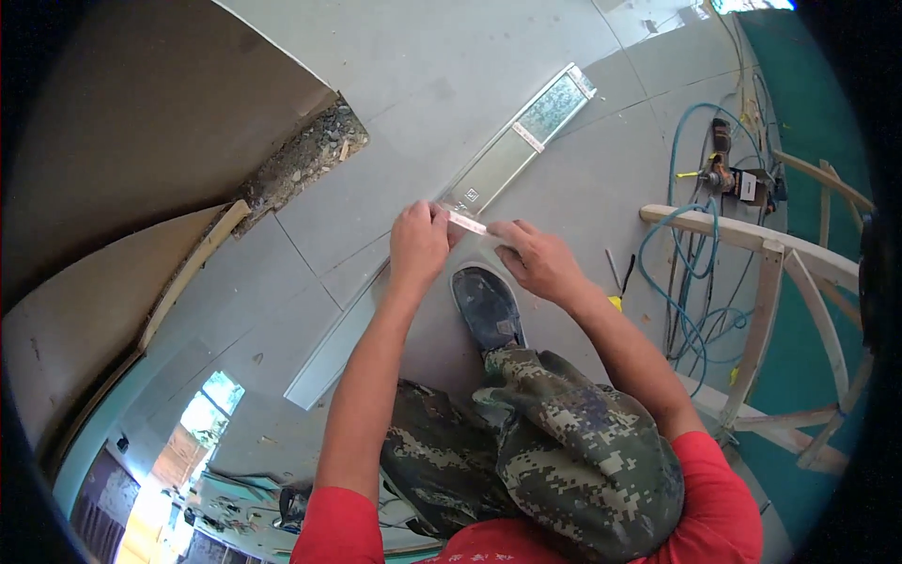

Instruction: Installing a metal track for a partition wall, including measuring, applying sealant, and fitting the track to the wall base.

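A long, narrow silvery metal panel [491, 162] with raised edges lies diagonally on the floor, its lower stretch passing beneath my left arm. A short pale strip with printing [467, 224], apparently tape, is stretched across the panel between my hands. My left hand [419, 244] pinches its left end at the panel's edge. My right hand [539, 261] is closed at the other end, thumb and forefinger close together. Farther up, similar pale strips [528, 137] cross the panel. A dark shoe [487, 305] of mine rests on the floor just below my hands.
On the right are a curved wooden frame [742, 230], a tangled blue hose [691, 310] and a power drill [721, 160]. A pencil-like stick [614, 266] lies nearby. At left, a brown board [160, 103] stands by a rubble-filled floor gap [315, 150].
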`<state>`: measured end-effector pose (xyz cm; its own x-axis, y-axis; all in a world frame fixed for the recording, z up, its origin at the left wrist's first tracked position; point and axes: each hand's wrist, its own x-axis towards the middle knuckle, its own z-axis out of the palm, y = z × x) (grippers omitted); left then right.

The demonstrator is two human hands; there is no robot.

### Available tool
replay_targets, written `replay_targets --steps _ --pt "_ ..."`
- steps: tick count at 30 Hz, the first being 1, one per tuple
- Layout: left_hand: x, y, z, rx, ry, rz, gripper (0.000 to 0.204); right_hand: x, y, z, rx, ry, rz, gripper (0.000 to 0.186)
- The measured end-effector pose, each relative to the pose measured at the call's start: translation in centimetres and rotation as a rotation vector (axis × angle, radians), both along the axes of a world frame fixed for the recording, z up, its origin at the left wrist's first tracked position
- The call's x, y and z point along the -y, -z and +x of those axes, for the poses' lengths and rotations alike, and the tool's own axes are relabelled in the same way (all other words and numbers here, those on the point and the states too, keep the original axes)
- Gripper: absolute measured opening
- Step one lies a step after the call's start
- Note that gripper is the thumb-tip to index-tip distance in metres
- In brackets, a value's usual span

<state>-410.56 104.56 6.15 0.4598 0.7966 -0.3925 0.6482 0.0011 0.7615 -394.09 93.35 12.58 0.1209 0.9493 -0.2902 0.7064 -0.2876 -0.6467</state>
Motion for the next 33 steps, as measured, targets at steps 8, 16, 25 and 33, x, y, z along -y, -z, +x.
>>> replay_targets --steps 8,16,25,33 --pt "-0.8 2.2 2.3 -0.227 0.219 0.419 0.02 -1.5 3.1 -0.5 0.206 -0.106 -0.264 0.027" --pt "-1.2 1.3 0.8 -0.167 0.055 0.333 0.029 -1.6 3.0 2.9 -0.385 0.042 -0.726 0.031" --pt "5.3 -0.5 -12.9 -0.3 0.287 0.428 0.086 1.8 0.6 2.8 -0.397 0.266 -0.468 0.038" --pt "3.3 -0.5 -6.4 -0.128 0.076 0.409 0.051 -0.3 -1.1 -3.0 -0.405 0.11 -0.231 0.033"
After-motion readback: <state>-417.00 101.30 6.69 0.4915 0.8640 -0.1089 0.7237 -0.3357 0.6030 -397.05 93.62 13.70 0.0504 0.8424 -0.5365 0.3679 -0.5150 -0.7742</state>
